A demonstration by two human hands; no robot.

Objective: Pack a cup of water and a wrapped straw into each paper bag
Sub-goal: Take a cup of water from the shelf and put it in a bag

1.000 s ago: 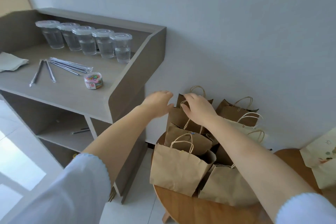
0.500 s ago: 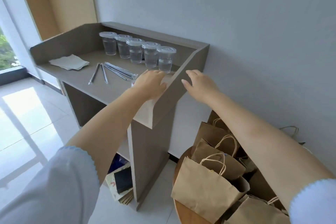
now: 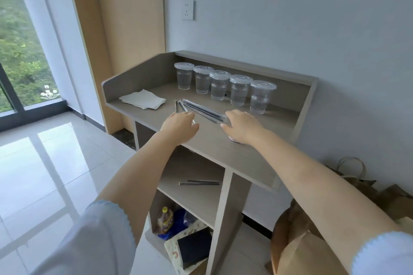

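Reaching over the front edge of the worktop, both hands are poised above the supplies, and nothing is yet held. The left hand hovers at the near ends of the straws, its fingers loosely curled; whether a fingertip already touches a straw cannot be told. The right hand is spread, fingers relaxed, just beside the far-right end of the straw bundle and above a small round tin that is mostly hidden under the palm.

For the step to be done well, one wrapped straw should be singled out with a light pinch near its end, so that the bundle is not dragged along. A cup should be taken round its wall, below the lid, and kept upright, since the lids may only be pressed on.

The cups, five in a row, stand along the back edge of the worktop, well beyond both hands; the rightmost is nearest the right hand. The straws lie between the hands and the cups, toward the middle. The bags sit low at the right, off the worktop, near the right forearm. Folded napkins lie at the left end.
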